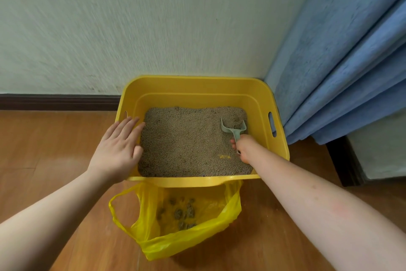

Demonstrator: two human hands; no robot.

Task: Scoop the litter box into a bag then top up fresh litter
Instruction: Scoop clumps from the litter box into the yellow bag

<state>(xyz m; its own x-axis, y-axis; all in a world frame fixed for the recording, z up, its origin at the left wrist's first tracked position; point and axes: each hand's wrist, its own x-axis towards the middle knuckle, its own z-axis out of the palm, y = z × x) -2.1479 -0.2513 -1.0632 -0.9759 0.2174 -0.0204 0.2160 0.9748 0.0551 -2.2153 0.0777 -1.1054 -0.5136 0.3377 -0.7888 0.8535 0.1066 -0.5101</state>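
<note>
A yellow litter box (197, 86) stands on the floor against the wall, holding brown litter (186, 143). My right hand (245, 147) grips the handle of a pale green scoop (234, 126), whose bowl holds litter at the box's far right corner. My left hand (118, 145) rests flat with fingers spread on the box's left rim. A yellow plastic bag (175, 215) lies open on the floor in front of the box, with several dark clumps (182, 211) inside.
A blue curtain (342, 62) hangs right beside the box's right side. A pale wall with a dark baseboard (57, 101) runs behind. Wooden floor (44, 149) stretches to the left and front.
</note>
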